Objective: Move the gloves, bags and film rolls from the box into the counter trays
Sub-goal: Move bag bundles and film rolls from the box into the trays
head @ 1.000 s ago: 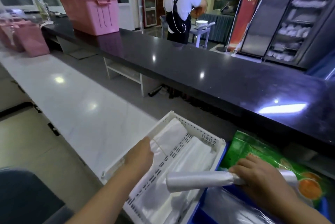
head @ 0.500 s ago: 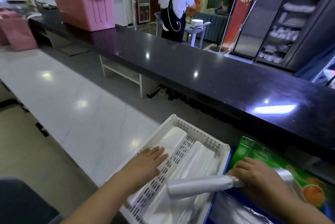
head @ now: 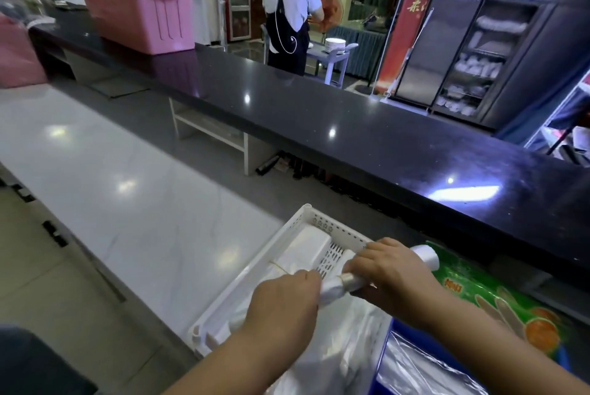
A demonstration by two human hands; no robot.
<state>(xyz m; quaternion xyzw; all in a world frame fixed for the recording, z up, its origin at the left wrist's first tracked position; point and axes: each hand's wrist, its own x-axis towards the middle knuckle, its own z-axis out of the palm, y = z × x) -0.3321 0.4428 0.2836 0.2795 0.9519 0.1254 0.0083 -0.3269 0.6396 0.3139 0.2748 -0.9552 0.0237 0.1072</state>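
A white perforated tray lies on the pale counter and holds folded stacks of white plastic bags. Over it, my right hand grips a silvery film roll around its middle. My left hand closes on the roll's near end, where loose film bunches. To the right sits a blue tray with clear film in it, and a green glove packet lies beside my right forearm. The box is out of view.
A raised black counter runs across behind the trays. A pink bin stands on it at the far left, with another pink container on the pale counter. A person in an apron works by a small cart beyond.
My right hand has swung the film roll up and over the white tray. My left hand has left the bags in the tray and taken hold of the roll's near end.
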